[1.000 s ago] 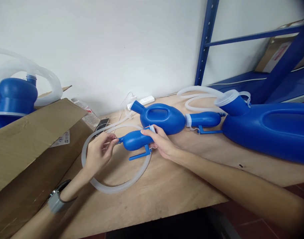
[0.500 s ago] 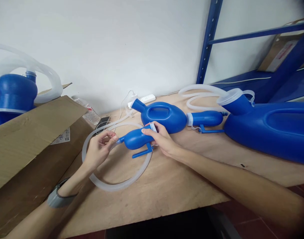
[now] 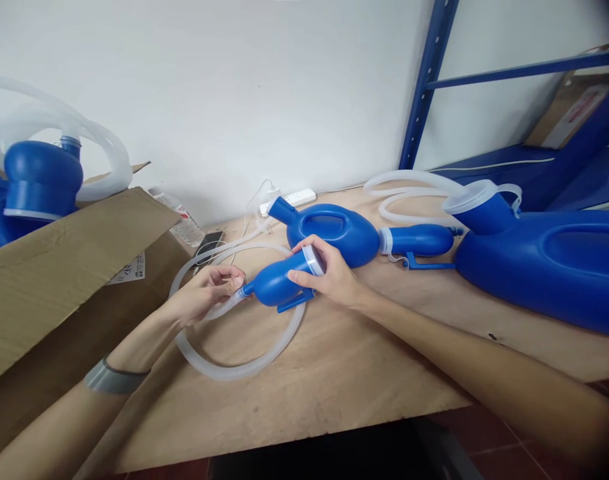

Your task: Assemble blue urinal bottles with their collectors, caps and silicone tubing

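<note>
My right hand point(image 3: 329, 270) is wrapped round the white-capped end of a blue plastic urinal funnel point(image 3: 274, 280), held tilted above the table. A blue lever-like handle point(image 3: 294, 301) hangs beneath it. At the funnel's narrow nozzle, my left hand point(image 3: 212, 290) has its thumb and fingers closed at the end of a translucent ribbed hose point(image 3: 234, 371). That hose joins the nozzle and loops over the table. Just behind lies a blue urinal bottle point(image 3: 352, 250) with a grip opening and angled neck.
A second funnel point(image 3: 419, 240) and a larger-looking blue bottle point(image 3: 544, 267) with white cap lie right. An open cardboard box point(image 3: 74, 267) holding blue parts and hoses stands left. Behind are a power strip point(image 3: 289, 200), phone point(image 3: 212, 245) and clear plastic bottle point(image 3: 184, 223). Blue shelving point(image 3: 424, 87) rises behind.
The funnel has turned slightly, so more of its white cap shows. My left hand has shifted its grip, and a length of hose below the nozzle now shows. The view has moved slightly.
</note>
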{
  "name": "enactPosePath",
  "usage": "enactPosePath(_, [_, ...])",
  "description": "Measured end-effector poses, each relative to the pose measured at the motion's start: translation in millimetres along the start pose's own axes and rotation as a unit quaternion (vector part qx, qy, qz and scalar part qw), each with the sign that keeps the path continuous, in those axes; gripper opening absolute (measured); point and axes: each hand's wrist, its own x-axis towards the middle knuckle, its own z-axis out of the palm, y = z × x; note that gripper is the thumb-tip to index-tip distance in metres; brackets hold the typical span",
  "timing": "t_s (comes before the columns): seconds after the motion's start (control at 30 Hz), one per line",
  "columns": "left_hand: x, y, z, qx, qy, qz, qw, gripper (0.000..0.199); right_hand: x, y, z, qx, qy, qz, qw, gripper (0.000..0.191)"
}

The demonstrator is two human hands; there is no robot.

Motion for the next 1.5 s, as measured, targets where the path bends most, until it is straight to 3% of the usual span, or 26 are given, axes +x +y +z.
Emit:
enactPosePath(0.13, [0.4,-3.6,-1.4,-0.045,-0.063,-0.053,0.996,0.054,-0.6,2.0,0.4,-0.003,-0.021,-0.005,1.0,0.039])
enactPosePath(0.23, [-1.1,-4.2,0.7,-0.069,-0.077,-0.071,0.992,0.054,0.3,5.8,0.0,-0.003,-0.019,-0.006,1.0,0.038])
enactPosePath(0.47, [-3.1,-8.6,4.0,-0.058,-0.043,-0.056,0.996,0.056,3.6,15.2,-1.4,-0.004,-0.025,-0.003,1.0,0.039])
enactPosePath(0.6, [-1.8,-11.5,4.0,-0.03,0.007,-0.029,0.999,0.056,6.2,18.6,-2.1,-0.014,-0.023,0.007,1.0,0.042])
enactPosePath(0.8, [-5.2,-3.3,9.0,0.03,0.066,0.021,0.997,0.047,6.3,16.9,2.4,0.012,0.016,0.09,0.996,0.043])
enactPosePath(0.97, [-14.3,1.7,19.3,0.149,0.16,0.128,0.967,0.038,5.5,10.7,10.5,0.106,0.04,0.204,0.972,0.047])
enactPosePath(1.17, [-26.8,-3.0,39.7,0.227,0.237,0.214,0.92,0.024,4.5,4.9,15.1,0.14,0.067,0.217,0.964,0.046])
enactPosePath(1.3, [-30.5,-8.3,46.6,0.283,0.262,0.262,0.885,0.016,4.5,4.2,15.0,0.136,0.078,0.209,0.965,0.044])
enactPosePath(1.5, [-18.9,-23.6,36.5,0.357,0.24,0.294,0.854,0.019,6.4,0.4,15.3,0.161,0.092,0.242,0.952,0.048])
